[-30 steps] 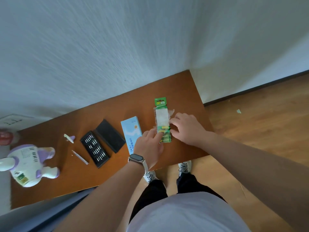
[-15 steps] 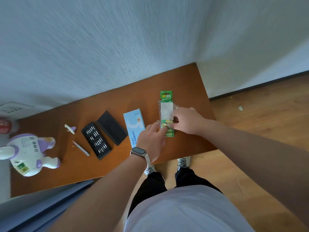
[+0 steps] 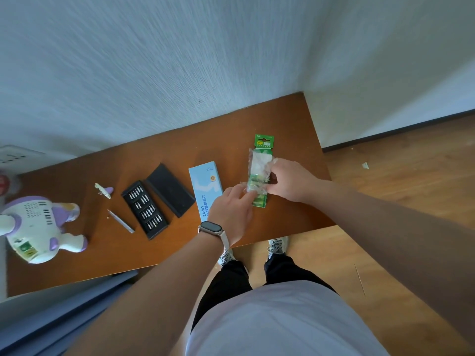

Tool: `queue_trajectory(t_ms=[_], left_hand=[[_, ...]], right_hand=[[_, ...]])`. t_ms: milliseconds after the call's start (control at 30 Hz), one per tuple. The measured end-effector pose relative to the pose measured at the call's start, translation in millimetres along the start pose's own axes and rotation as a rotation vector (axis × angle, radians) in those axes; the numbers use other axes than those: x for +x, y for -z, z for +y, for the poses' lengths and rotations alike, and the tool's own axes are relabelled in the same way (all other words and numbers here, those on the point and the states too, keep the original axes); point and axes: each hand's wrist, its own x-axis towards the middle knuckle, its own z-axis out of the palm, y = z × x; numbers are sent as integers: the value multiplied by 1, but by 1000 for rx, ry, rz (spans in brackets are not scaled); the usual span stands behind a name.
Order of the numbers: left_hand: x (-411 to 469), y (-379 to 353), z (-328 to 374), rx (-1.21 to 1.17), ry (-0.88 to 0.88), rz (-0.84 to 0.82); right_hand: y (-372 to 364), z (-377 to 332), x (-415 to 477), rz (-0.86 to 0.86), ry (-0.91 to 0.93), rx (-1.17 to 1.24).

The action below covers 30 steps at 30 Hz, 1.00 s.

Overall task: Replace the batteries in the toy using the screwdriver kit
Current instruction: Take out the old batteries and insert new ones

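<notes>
**Both hands at the battery pack on the table's right end**

The green battery pack lay flat on the brown table, near its right end, with the card's top pointing toward the wall. The right hand had its fingers curled over the pack's right edge and pinched the crumpled clear plastic there. The left hand, with a watch on its wrist, reached in from the other side. Its fingers were stretched onto the pack's lower left edge and appeared to press it down rather than grip it, though the fingertips were blurred.

Just left of the pack lay a light blue box, partly under the left hand. Farther left sat the black bit tray, open, with its black lid beside it. A slim screwdriver handle lay left of the tray, and a small white and purple piece lay above it. The white and purple toy lay at the table's far left, well apart from both hands.
</notes>
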Motion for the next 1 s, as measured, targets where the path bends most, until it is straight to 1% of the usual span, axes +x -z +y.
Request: queue_trajectory(t_ms=[300, 533, 667, 833, 1000], left_hand=[[2, -3, -3, 5, 2, 20], [2, -4, 0, -4, 36, 16], [3, -4, -1, 9, 38, -1], [2, -3, -1, -6, 46, -7], [1, -1, 2, -16, 67, -19]], right_hand=[[0, 3, -6, 30, 18, -129], [-8, 9, -14, 94, -4, -83], [-11, 6, -10, 144, 20, -95], [-12, 7, -7, 94, 53, -184], [-10, 8, -11, 70, 54, -178]])
